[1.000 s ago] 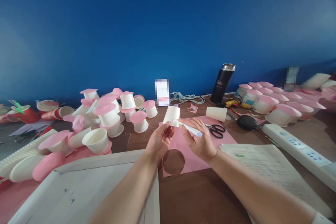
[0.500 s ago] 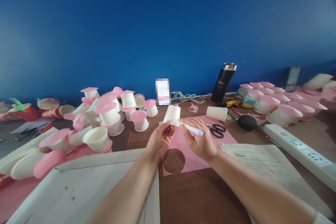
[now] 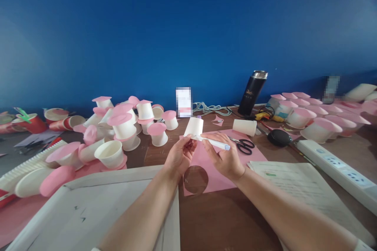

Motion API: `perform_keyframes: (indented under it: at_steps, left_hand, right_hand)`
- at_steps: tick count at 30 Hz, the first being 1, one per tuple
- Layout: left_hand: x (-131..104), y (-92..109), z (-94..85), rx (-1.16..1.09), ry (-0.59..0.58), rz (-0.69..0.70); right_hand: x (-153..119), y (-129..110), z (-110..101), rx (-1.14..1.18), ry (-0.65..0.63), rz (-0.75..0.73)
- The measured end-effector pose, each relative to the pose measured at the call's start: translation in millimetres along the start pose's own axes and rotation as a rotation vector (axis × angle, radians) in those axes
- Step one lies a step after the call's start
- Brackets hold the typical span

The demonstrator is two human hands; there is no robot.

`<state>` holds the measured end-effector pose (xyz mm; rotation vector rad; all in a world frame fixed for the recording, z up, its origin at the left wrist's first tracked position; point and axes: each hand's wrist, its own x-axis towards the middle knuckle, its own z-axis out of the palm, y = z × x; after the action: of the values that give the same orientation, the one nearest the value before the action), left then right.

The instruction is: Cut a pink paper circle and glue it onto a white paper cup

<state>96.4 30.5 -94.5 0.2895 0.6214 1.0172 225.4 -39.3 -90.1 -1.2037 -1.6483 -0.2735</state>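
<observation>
A white paper cup [image 3: 194, 126] is held tilted in front of me by my left hand [image 3: 182, 155], its fingers closed round the lower edge. My right hand [image 3: 226, 157] grips a white pen [image 3: 217, 144] with a pale blue end, its other end pointing at the cup's edge. Where the pen meets the cup is too small to make out. Below both hands lies a pink paper sheet [image 3: 218, 180] with a round hole cut in it. Black-handled scissors [image 3: 245, 146] rest on the sheet beside my right hand.
Many cups with pink paper discs [image 3: 122, 125] crowd the left, and more [image 3: 321, 127] stand at the right. A lying cup [image 3: 244, 127], a black bottle [image 3: 252, 93], a phone [image 3: 183, 102], a power strip [image 3: 335, 168] and written papers [image 3: 303, 188] surround the hands.
The whole view has shifted slightly. Both hands keep their hold on the cup and the pen, with hardly any movement between them.
</observation>
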Motion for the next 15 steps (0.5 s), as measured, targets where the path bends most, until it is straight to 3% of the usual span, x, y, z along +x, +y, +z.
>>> perform_keyframes:
  at_steps: [7, 15]
  left_hand:
    - [2.0, -0.2, -2.3, -0.001, -0.025, 0.0]
    - [1.1, -0.2, -3.0, 0.009, -0.024, -0.003]
  right_hand:
    - [-1.2, -2.9, -0.2, 0.062, -0.014, 0.096]
    - [0.2, -4.5, -1.2, 0.076, -0.032, 0.11]
